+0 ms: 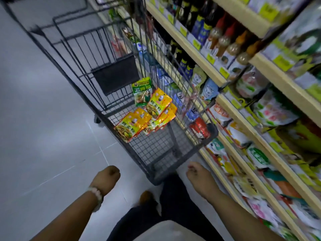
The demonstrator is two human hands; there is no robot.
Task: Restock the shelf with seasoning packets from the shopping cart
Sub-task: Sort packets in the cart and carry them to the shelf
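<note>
Both hands, left hand (106,178) fisted and right hand (197,174) loosely curled, hold nothing, with yellow packets (144,119) lying past them in the cart (156,153), long sides slanting toward the shelf (243,122).

We see a pale grey tiled floor (45,129) with thin grout lines, dimly and coolly lit. Along the right runs beige shelving (205,66) with yellow price tags (224,72) on its edges. Dark bottles (201,26) and red-capped sauce bottles (225,37) fill upper tiers. The picture is blurred.
</note>
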